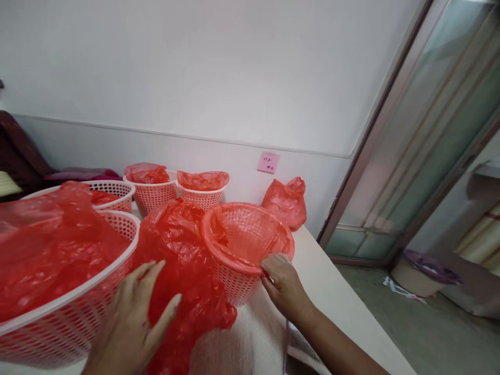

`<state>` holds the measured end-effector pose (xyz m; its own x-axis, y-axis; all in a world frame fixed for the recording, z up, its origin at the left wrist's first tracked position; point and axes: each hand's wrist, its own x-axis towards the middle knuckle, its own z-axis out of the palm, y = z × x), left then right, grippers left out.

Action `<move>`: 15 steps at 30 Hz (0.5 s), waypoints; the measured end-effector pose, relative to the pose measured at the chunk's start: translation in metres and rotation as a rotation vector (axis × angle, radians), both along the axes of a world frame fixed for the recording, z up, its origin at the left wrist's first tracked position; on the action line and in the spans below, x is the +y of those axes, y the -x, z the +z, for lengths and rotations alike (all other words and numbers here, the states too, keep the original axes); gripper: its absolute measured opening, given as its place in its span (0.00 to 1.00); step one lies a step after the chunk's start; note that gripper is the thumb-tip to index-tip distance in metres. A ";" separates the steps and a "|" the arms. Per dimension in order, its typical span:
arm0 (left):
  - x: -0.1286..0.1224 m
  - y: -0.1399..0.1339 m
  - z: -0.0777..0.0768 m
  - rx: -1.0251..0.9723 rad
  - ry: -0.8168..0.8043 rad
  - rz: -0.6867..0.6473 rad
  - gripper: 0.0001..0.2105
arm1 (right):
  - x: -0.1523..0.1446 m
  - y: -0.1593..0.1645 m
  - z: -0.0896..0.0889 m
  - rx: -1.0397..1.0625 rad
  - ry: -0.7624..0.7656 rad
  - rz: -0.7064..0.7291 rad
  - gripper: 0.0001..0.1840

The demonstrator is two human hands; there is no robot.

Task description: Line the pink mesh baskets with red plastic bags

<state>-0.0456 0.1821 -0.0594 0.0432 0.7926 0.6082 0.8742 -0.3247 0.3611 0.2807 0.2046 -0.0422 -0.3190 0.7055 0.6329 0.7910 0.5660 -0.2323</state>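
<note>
My right hand is closed on the near rim of a plastic mesh basket. A thin red plastic bag lines this basket and folds over its rim; part of the grip is hidden by my fingers. My left hand has its fingers spread and holds nothing. It hovers in front of a crumpled heap of red plastic bags, which lies between the lined basket and a large white mesh basket at the left. Whether the left fingertips touch the heap I cannot tell.
Two smaller baskets with red bags stand against the wall, and another basket is behind the large one. A bulging red bag sits at the table's back right. Beyond the table edge are a glass door and a bin.
</note>
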 end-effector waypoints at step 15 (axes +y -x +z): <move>0.150 -0.050 -0.136 0.256 0.681 -0.075 0.38 | -0.011 -0.014 -0.004 0.009 0.017 0.046 0.07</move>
<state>0.0044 0.3324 -0.1952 0.1872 0.9808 -0.0551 0.9424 -0.1635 0.2919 0.2947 0.1933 -0.0463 -0.3458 0.7010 0.6238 0.7621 0.5976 -0.2491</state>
